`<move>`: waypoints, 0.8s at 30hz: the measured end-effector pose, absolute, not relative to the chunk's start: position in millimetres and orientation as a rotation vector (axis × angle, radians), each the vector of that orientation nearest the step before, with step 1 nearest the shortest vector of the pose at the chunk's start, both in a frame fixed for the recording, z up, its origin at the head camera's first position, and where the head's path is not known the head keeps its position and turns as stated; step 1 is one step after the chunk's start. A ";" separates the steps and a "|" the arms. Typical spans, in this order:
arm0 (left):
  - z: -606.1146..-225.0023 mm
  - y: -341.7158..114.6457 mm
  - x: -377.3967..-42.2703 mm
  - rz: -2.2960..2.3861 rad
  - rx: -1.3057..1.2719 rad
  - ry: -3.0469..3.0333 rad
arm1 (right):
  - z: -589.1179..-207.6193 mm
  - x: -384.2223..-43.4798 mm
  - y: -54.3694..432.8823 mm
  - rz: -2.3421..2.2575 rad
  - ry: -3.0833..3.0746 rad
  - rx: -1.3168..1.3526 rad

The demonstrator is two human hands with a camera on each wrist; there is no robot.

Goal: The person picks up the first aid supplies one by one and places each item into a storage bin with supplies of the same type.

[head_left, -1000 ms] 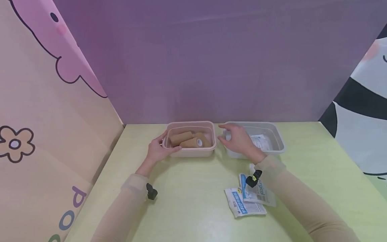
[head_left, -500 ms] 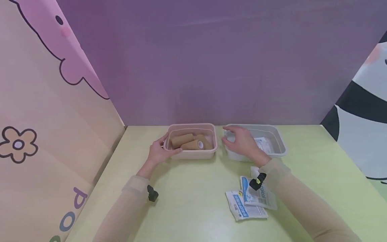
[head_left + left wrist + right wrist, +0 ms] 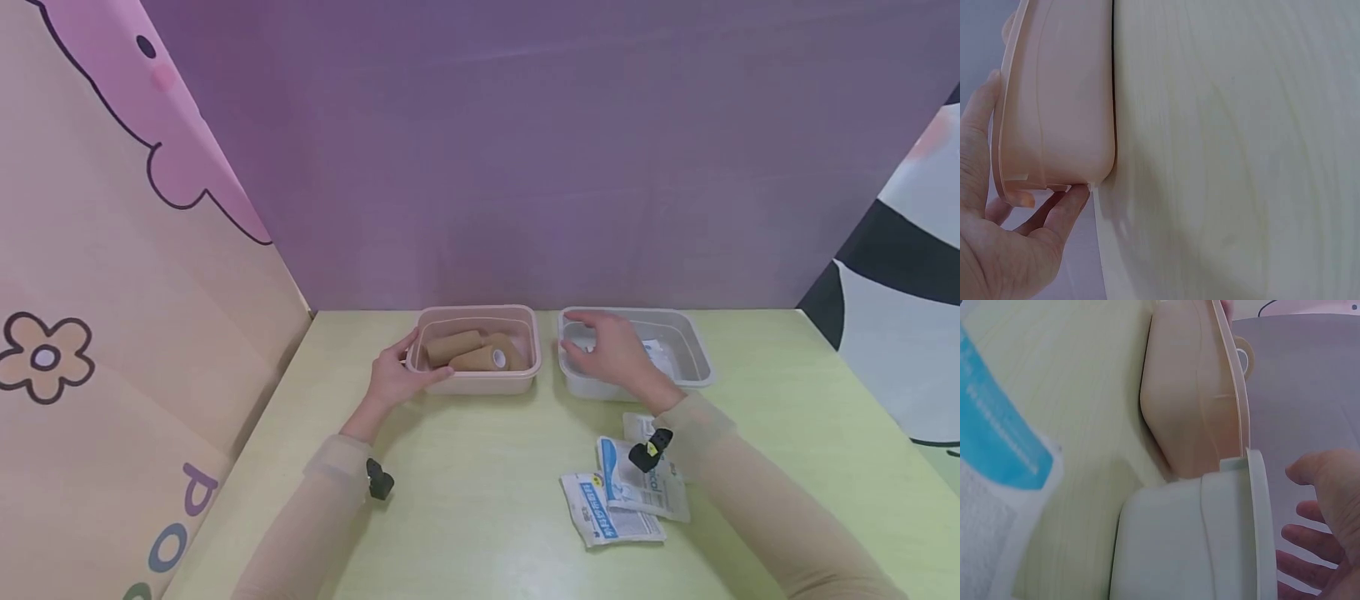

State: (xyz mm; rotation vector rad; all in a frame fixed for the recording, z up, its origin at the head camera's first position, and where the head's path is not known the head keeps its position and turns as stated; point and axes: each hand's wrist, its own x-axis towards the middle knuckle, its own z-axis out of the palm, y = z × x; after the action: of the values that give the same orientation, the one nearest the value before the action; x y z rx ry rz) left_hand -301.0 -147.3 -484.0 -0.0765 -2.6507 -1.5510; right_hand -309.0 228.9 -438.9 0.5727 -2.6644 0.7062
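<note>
My left hand holds the left end of a pink plastic bin. Its thumb lies along the front rim, and in the left wrist view the fingers reach around the bin's end. Several tan bandage rolls lie inside that bin. Over the left part of a pale grey bin hovers my right hand, thumb and fingers apart, with nothing seen between them. A white packet lies in the grey bin, partly hidden by this hand. The right wrist view shows the spread fingers above the grey bin's rim.
Several white and blue packets lie overlapping on the table under my right forearm. A purple panel stands behind the bins. A printed side wall rises at the left.
My right hand has shifted a little right, from the gap-side edge to over the grey bin. My left hand stays on the pink bin. The head view has tilted slightly.
</note>
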 end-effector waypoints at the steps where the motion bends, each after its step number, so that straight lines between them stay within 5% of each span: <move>1: -483.9 -147.4 -301.0 -1.558 -0.076 -2.651 | -438.9 -309.1 230.4 0.703 -2.659 0.573; 24: -484.4 -144.7 -300.0 -1.572 -0.054 -2.635 | -436.3 -303.4 261.3 0.702 -2.684 0.505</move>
State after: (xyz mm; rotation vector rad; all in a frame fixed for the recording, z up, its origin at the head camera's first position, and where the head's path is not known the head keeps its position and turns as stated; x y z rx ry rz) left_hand -300.0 -144.7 -484.4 -0.0538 -2.6346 -1.5718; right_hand -303.4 261.3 -436.3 0.5046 -2.6835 0.7020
